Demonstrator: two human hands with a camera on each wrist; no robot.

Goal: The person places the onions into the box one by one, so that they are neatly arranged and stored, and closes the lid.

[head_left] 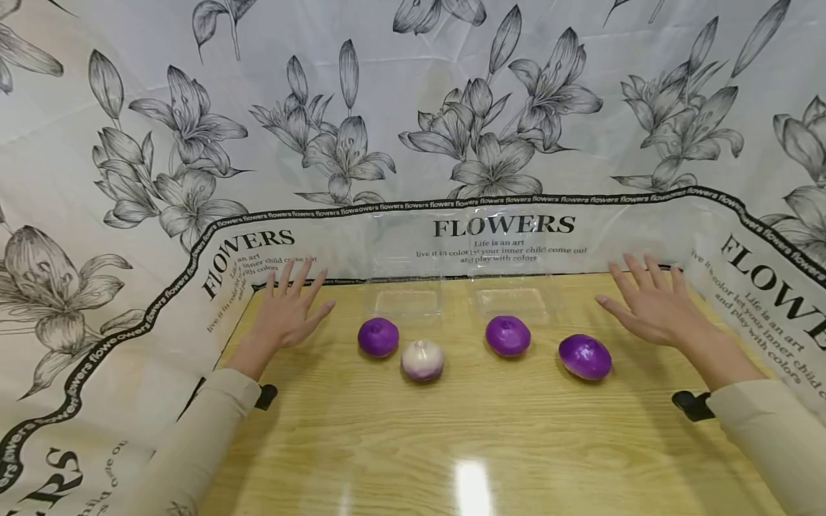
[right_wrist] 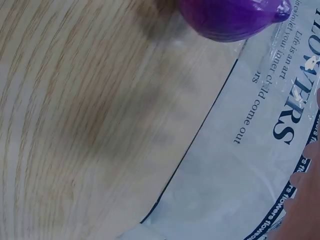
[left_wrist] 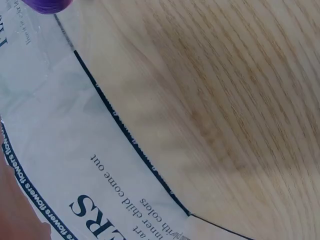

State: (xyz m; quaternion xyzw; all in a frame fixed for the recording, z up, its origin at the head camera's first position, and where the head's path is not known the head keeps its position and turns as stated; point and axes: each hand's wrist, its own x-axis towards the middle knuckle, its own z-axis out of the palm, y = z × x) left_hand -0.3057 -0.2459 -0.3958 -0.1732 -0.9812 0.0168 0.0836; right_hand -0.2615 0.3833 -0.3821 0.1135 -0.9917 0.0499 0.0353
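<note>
My left hand (head_left: 285, 312) is at the left side of the table with fingers spread and straight, holding nothing. My right hand (head_left: 654, 308) mirrors it on the right, also spread and without anything in it. Nearest the left hand is a purple onion (head_left: 378, 337), and beside that lies a pale onion (head_left: 422, 360) with a purple underside. Another purple onion (head_left: 508, 335) sits right of the middle. The rightmost purple onion (head_left: 584, 357), nearest the right hand, lies tilted; a purple onion (right_wrist: 232, 17) with a pointed tip shows in the right wrist view.
Two clear plastic boxes, a left one (head_left: 405, 302) and a right one (head_left: 511, 300), stand behind the onions with lids raised against the flower-printed cloth (head_left: 361, 244). The cloth borders the wooden table (head_left: 413, 437) at the back and sides.
</note>
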